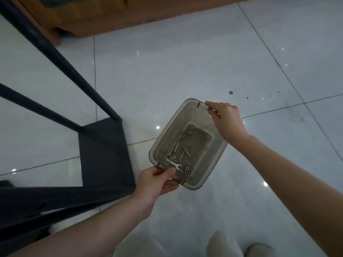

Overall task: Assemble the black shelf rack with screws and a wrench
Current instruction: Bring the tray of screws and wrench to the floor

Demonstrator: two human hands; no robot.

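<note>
2 hands on the clear plastic tray (217, 145): the left hand (157, 180) pinches the near rim right by the wrench (172, 163), while the right hand (226, 119) pinches the far corner. Screws (177, 145) and nuts (187, 168) lie loose in its bottom. The black shelf rack (104, 154) stands just to the left on the tiled floor (185, 71).

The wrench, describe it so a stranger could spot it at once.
Beside the black rack is a smoky plastic tub. The wrench lies inside, at the end the left hand grips. It is the one flat, open-jawed piece among thin screws and round nuts.
</note>
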